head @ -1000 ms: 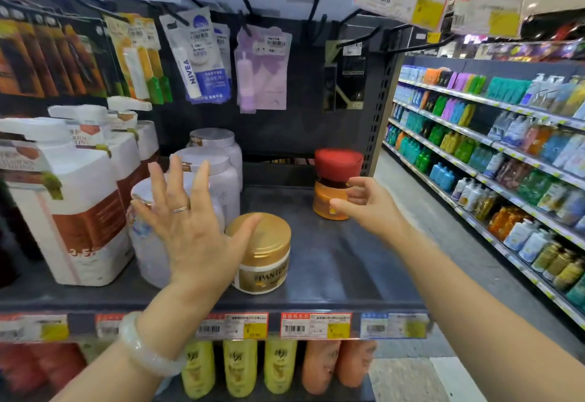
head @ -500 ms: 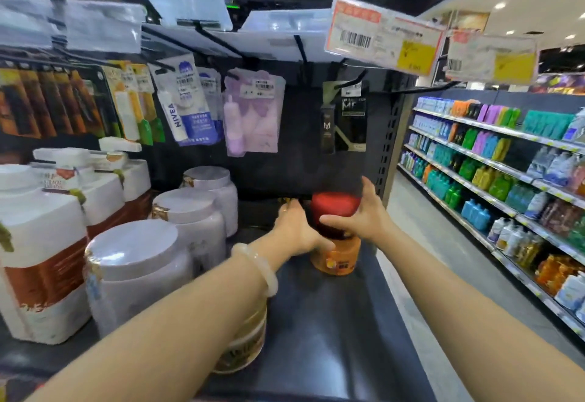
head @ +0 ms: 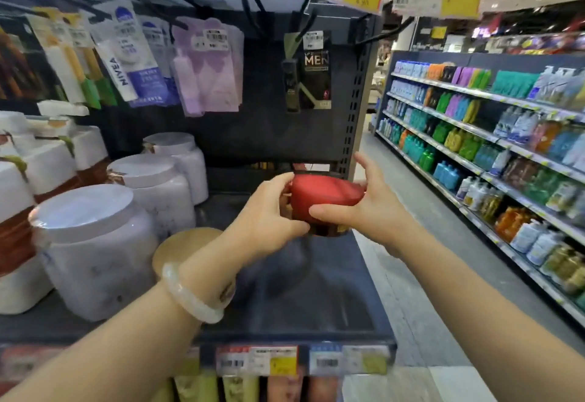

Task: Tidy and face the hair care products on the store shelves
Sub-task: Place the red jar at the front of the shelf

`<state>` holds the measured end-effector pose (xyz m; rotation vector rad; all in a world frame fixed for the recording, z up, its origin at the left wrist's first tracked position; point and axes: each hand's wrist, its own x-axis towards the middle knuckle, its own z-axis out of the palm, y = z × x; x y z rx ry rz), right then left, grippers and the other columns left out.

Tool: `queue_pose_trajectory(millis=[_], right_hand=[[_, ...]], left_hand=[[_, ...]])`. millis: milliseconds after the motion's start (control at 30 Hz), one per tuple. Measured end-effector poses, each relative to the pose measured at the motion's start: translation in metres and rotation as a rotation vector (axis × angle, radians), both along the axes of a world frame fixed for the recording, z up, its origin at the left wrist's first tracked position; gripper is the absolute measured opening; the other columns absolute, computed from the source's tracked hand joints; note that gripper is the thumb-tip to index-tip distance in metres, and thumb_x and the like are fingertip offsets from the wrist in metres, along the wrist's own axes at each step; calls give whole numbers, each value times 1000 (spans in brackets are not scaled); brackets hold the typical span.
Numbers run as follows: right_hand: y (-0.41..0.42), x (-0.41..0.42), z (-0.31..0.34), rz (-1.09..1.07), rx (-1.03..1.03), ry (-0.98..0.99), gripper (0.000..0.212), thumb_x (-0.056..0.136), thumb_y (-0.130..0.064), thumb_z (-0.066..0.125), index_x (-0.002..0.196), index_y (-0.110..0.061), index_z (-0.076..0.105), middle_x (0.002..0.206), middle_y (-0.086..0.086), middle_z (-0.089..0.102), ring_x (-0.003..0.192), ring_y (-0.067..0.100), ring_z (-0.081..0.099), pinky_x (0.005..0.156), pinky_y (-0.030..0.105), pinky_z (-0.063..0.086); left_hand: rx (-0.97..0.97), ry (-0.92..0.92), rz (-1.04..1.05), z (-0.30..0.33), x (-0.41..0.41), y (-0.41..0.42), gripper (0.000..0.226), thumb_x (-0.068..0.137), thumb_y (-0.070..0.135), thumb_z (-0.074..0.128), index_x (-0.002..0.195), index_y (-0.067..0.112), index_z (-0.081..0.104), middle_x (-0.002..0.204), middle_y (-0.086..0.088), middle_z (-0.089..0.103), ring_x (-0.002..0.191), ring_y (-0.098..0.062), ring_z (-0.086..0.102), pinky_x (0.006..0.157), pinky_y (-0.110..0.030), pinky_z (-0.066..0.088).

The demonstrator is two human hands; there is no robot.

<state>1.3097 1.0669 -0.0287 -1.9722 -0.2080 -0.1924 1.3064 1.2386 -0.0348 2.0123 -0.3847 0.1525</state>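
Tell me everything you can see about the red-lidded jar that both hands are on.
The jar has a wide, matte red lid that looks plastic; only a dark sliver of its body shows under the hands. It appears tilted and held above the dark shelf, near its right rear. The left hand grips its left side and the right hand its right, thumb across the front.

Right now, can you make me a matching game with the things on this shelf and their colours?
Things:
1. jar lid held in both hands
2. round lid beside the left wrist
3. big tub at the front left
4. bracelet

Colours:
A. gold
B. pale, milky white
C. red
D. speckled lilac with a white lid

Pairs: 1-C, 2-A, 3-D, 4-B
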Motion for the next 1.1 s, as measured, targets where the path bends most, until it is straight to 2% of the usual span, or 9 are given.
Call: queue_pose_trajectory(millis=[167, 333, 400, 567, 700, 800, 900, 1033, 1100], right_hand=[[-8, -57, -33, -33, -5, 57, 113, 51, -27, 90, 139, -37, 19, 122, -1, 48, 108, 14, 54, 91, 35, 50], [-9, -83, -67, 17, -171, 136, 119, 55, -27, 88, 144, -33, 10, 138, -2, 35, 126, 14, 42, 109, 32, 35], [-14, -86, -61, 36, -87, 193, 113, 59, -36, 82, 145, -31, 9, 140, -5, 30, 131, 12, 36, 112, 34, 30], [-29, -81, -37, -158, 101, 167, 42, 90, -50, 41, 127, -30, 44, 135, -7, 46, 126, 11, 44, 110, 36, 33], [-19, -80, -45, -104, 92, 230, 60, 85, -59, 31, 131, -23, 46, 136, -5, 49, 126, 11, 44, 113, 33, 28], [-16, -82, -49, -181, 88, 157, 40, 93, -49, 31, 105, -21, 57, 102, -2, 62, 101, 13, 57, 96, 29, 41], [-26, -83, -47, -336, 140, 145, 37, 97, -37, 37, 103, -8, 60, 81, 5, 65, 75, 16, 60, 74, 31, 49], [-39, -87, -45, -198, 22, 213, 14, 92, -15, 53, 106, -16, 58, 104, 5, 64, 84, 12, 61, 74, 23, 50], [-41, -88, -47, -27, -44, 259, 31, 87, -12, 61, 114, -25, 55, 113, -8, 59, 101, 6, 57, 79, 19, 48]], left_hand=[[96, 50, -63, -37, -37, 7, 67, 79, -10, 57, 138, 13, 37, 132, -9, 49, 123, -19, 49, 107, -39, 39], [215, 132, -140, -66, -58, 8, 67, 82, -12, 47, 141, 16, 31, 136, -1, 41, 128, -15, 42, 109, -33, 35], [237, 144, -113, -70, -59, 10, 68, 84, -7, 50, 143, 17, 27, 144, -3, 35, 133, -17, 37, 110, -38, 34], [318, 56, 17, -62, -76, 9, 64, 88, 14, 55, 144, 15, 24, 147, -5, 33, 135, -18, 34, 110, -37, 32], [344, -43, 31, -56, -104, -8, 64, 87, 29, 58, 142, 19, 26, 140, 0, 41, 130, -14, 39, 101, -21, 30], [282, 64, -58, -56, -97, -16, 72, 83, 23, 62, 142, 23, 21, 139, 3, 41, 128, -12, 39, 91, -15, 27], [201, 254, -171, -54, -69, -13, 99, 72, 9, 70, 146, 26, 5, 147, 1, 34, 131, -17, 38, 96, -23, 34], [210, 195, -81, -46, -52, -8, 93, 75, 1, 65, 147, 22, 11, 146, -5, 37, 133, -20, 38, 105, -33, 37], [180, 162, -43, -46, -57, -5, 79, 79, 0, 60, 144, 19, 20, 141, -6, 43, 128, -19, 43, 105, -34, 38]])
